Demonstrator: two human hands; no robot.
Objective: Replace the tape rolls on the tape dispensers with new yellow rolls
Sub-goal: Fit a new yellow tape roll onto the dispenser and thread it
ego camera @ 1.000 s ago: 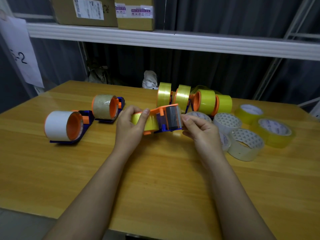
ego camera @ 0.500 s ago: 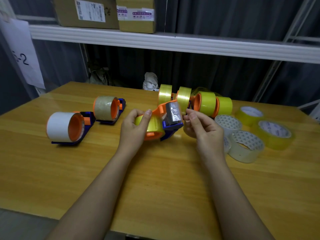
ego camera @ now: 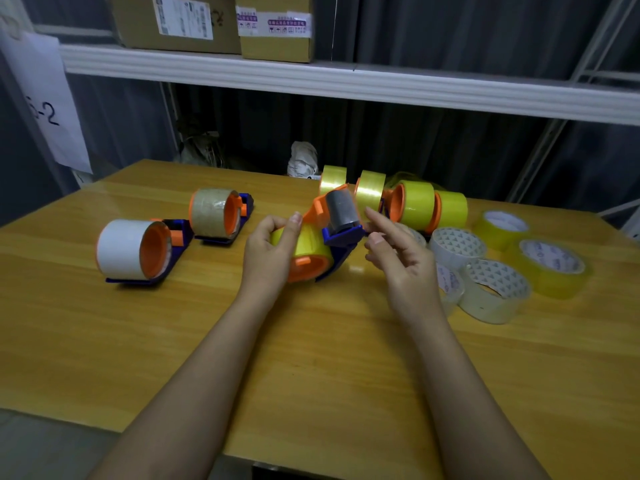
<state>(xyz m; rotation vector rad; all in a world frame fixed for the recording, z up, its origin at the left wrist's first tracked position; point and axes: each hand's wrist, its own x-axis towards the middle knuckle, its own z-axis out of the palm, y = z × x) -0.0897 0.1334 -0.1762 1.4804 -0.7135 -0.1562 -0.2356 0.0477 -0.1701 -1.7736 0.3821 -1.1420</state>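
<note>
- At mid-table [ego camera: 311, 375], the left hand [ego camera: 266, 252] grips a dispenser [ego camera: 341, 237] by its yellow roll [ego camera: 308, 242], fingers and thumb curled round the roll's top.
- That dispenser is tilted, its orange hub facing the person, its grey roller [ego camera: 341, 211] raised at the far end above the blue frame.
- The right hand [ego camera: 401, 261] is just right of the dispenser; its forefinger is stretched toward the roller, thumb tip near the blue frame's edge, other fingers loosely bent. Whether it pinches a tape end I cannot tell.
- Left of the dispenser, well apart, stands a dispenser with a white roll [ego camera: 119, 249]; a dispenser with a brown roll [ego camera: 209, 213] sits between the two, a bit farther back.
- Behind the held dispenser, two yellow rolls [ego camera: 370, 190] stand on edge, and just right of them two dispensers already carrying yellow rolls [ego camera: 417, 204] lie side by side.
- Right of the held dispenser, partly hidden by the right hand, clear rolls [ego camera: 495, 292] lie flat in a cluster; beyond them lie two flat yellowish rolls [ego camera: 547, 268].
- Behind the table, a shelf [ego camera: 346, 81] holds cardboard boxes [ego camera: 180, 22]; a paper sheet [ego camera: 48, 102] hangs at far left.
</note>
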